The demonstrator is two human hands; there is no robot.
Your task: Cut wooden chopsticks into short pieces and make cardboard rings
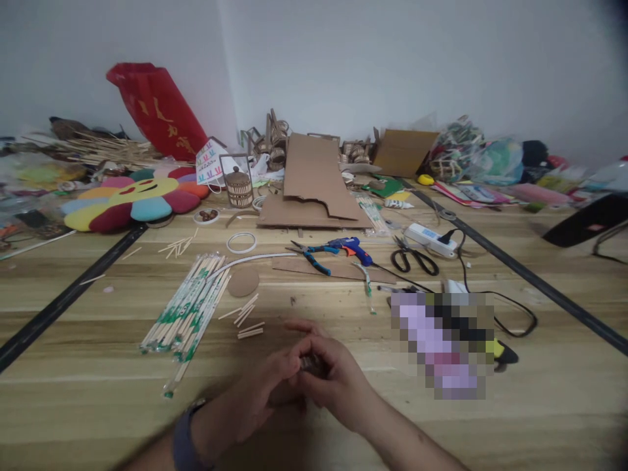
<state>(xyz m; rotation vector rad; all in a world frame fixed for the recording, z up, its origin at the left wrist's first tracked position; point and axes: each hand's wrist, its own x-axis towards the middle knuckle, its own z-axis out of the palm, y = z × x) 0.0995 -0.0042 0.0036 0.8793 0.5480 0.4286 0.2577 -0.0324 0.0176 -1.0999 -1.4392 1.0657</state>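
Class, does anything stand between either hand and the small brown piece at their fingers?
Nothing visible does: the left hand and right hand meet around the small brown piece, their own fingers hiding part of it.

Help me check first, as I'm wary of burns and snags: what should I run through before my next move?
1. Left hand and right hand both at the small piece: ok.
2. Full grip on that piece: cannot tell; fingers hide much of it.
3. Glue gun away from both hands: ok, it lies beyond them.
4. Glue gun cool: cannot tell by sight.
5. Pliers apart from the glue gun: not ok; a handle seems to meet its front end.
6. Short sticks gathered: not ok; they lie loose.
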